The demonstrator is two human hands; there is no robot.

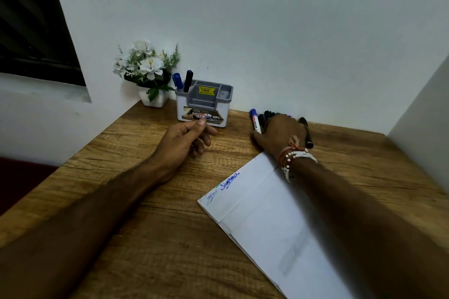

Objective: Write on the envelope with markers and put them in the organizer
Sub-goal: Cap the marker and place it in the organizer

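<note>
A white envelope point(279, 221) lies on the wooden desk point(150, 226), with blue writing near its left corner. The grey and white organizer point(204, 107) stands by the wall and holds a blue marker point(177, 81) and a black marker point(188, 80) upright in its left slot. Several loose markers lie in a row right of it, among them a blue-capped one point(255, 121) and a black one point(306, 133). My right hand point(279, 137) lies over that row, fingers on the markers; its grip is hidden. My left hand point(187, 141) hovers in front of the organizer, fingers loosely curled, holding nothing.
A white pot of white artificial flowers point(148, 73) stands left of the organizer in the corner. The wall runs along the desk's far edge, a white panel point(422, 124) bounds the right side, and a dark window point(34, 22) is at upper left.
</note>
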